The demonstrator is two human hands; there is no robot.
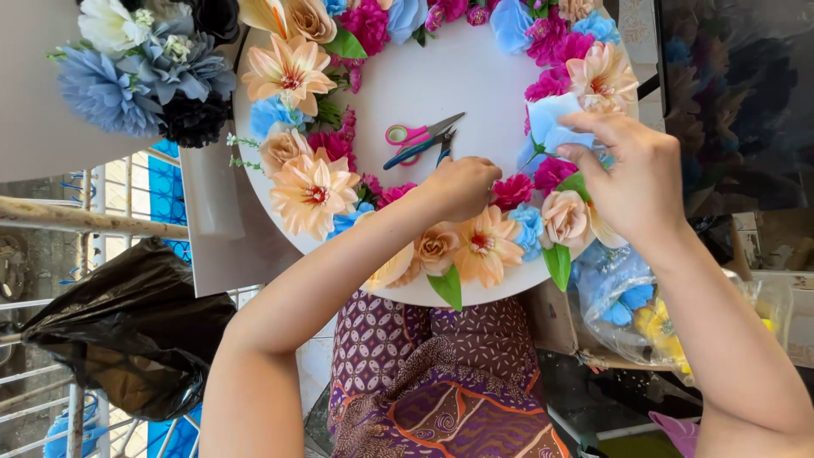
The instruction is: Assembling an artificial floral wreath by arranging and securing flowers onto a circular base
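- Pinching a pale blue fabric flower (551,127), the right hand (632,178) presses it onto the round white board (441,76).
- Curled shut and empty, the left hand (462,187) rests just below pink-handled scissors (420,136).

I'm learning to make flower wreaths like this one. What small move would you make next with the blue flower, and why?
Probably press the blue flower down into the ring. The right hand pinches it at the ring's edge beside a pink flower, apparently not yet seated. The left hand rests on the white board near the scissors, steadying it.
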